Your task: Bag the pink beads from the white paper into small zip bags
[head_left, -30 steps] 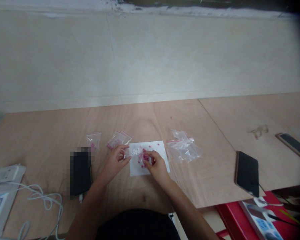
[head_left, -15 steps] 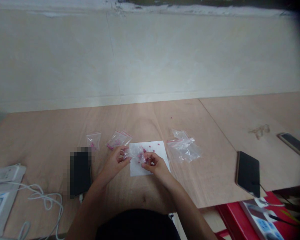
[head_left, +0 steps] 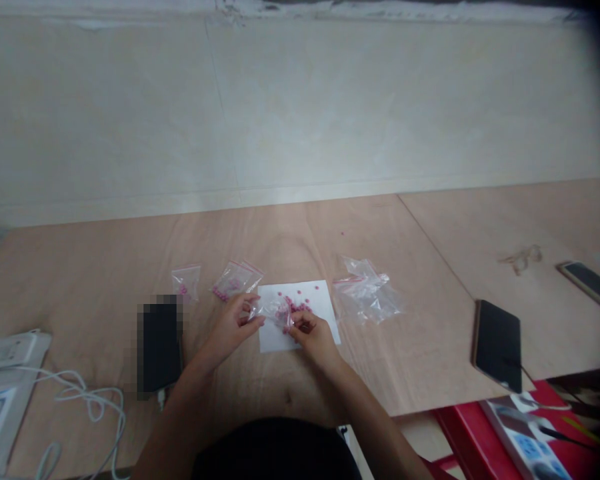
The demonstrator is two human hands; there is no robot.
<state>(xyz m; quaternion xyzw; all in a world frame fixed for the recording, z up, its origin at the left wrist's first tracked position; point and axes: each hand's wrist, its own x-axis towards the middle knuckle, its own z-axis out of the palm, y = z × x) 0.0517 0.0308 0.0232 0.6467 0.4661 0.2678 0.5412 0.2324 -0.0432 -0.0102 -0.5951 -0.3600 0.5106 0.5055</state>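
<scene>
A small clear zip bag [head_left: 270,309] stretches sideways between my two hands, over the left part of a white sheet of paper [head_left: 325,320]. My left hand [head_left: 237,319] grips the bag's left end between thumb and fingers. At its other end my right hand [head_left: 313,333] pinches the edge with thumb and fingertips. Small pink beads [head_left: 300,307] lie in a cluster on the paper just beyond my right fingers, with several loose ones farther back. Some pink shows through the bag's right end; whether it is inside or behind cannot be told.
Filled bags of pink beads [head_left: 233,280] and one more bag [head_left: 185,281] lie to the left. Clear plastic bags [head_left: 370,297] are heaped right of the paper. A blurred dark phone [head_left: 161,347], white cable [head_left: 93,397], power strip [head_left: 10,393] and black phone [head_left: 499,347] flank my arms.
My right hand has dropped slightly toward me, uncovering more of the bead cluster on the paper. The bag stays held between both hands. The camera view has shifted a little.
</scene>
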